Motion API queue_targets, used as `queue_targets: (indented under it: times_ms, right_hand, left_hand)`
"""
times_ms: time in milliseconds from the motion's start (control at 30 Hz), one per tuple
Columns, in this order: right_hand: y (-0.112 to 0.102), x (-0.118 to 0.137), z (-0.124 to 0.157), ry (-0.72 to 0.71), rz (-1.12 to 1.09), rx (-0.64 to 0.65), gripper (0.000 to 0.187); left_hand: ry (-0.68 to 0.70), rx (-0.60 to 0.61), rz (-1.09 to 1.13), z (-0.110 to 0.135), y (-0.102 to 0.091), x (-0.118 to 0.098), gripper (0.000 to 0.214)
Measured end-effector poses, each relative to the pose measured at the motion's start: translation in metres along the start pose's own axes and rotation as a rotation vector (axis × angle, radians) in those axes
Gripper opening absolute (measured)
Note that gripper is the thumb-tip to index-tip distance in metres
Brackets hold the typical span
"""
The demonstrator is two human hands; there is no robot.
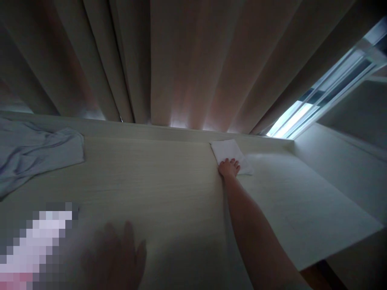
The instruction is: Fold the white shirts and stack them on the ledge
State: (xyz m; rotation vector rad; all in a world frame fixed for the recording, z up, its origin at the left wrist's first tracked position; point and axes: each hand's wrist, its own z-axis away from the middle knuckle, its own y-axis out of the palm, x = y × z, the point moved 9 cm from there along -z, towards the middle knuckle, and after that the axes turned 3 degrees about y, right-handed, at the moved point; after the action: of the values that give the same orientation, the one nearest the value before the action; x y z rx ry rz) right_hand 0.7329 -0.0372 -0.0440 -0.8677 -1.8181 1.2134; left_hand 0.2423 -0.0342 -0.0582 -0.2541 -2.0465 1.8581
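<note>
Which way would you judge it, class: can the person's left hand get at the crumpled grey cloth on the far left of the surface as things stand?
Probably yes. The left hand lies flat on the pale surface, and only bare surface shows between it and the grey cloth. The right hand is away on the white cloth.

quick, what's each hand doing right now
Left hand: open, flat on the table, holding nothing.
Right hand: fingers spread, pressing on the white cloth, not gripping it.
</note>
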Motion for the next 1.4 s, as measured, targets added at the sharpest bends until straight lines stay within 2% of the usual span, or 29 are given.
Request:
queue_targets:
  times_ms: [167,300,367,467,567,700,833,967,1033,1200,1267,1333,1400]
  right_hand:
    - [-0.008,-0.006,-0.003,0.005,-0.033,-0.01,0.052]
    - [-0.029,0.016,0.028,-0.153,-0.061,-0.073,0.052]
    - [-0.034,0.037,0.057,-0.281,-0.061,-0.033,0.051]
    - [-0.033,0.067,0.116,-0.45,-0.05,0.109,0.052]
    - [-0.035,0.083,0.179,-0.541,-0.041,0.231,0.054]
    - [-0.045,0.09,0.254,-0.653,-0.039,0.334,0.055]
    - [-0.059,0.082,0.297,-0.681,-0.032,0.373,0.056]
    - [-0.062,0.075,0.319,-0.713,-0.024,0.376,0.055]
    - [-0.061,0.072,0.322,-0.711,-0.027,0.317,0.054]
    - [-0.038,0.067,0.323,-0.752,-0.04,0.194,0.058]
    - [-0.028,0.065,0.322,-0.776,-0.035,0.162,0.059]
    - [-0.024,0.064,0.321,-0.788,-0.023,0.136,0.06]
    - [-0.022,0.062,0.322,-0.796,-0.013,0.117,0.061]
  left_hand:
    - [-0.001,0.033,-0.019,0.0,-0.001,0.001,0.069]
    - [0.004,0.048,-0.019,0.0,-0.012,0.001,0.066]
    - [0.0,0.039,-0.006,0.0,-0.018,0.001,0.064]
    - [0.016,-0.007,0.029,0.004,-0.03,0.0,0.064]
    - [0.004,-0.044,0.048,0.011,-0.042,-0.001,0.063]
    - [-0.035,-0.074,0.063,0.02,-0.05,0.002,0.06]
    - [-0.024,-0.099,0.15,0.022,-0.044,0.006,0.063]
    - [-0.009,-0.041,0.222,0.025,-0.032,0.015,0.064]
    - [0.018,-0.003,0.252,0.029,-0.029,0.021,0.064]
    - [0.181,0.018,0.346,0.042,-0.024,0.037,0.063]
    - [0.264,0.007,0.38,0.042,-0.026,0.045,0.053]
    - [0.316,-0.015,0.424,0.035,-0.034,0.06,0.04]
    - [0.254,-0.091,0.474,0.021,-0.046,0.094,0.033]
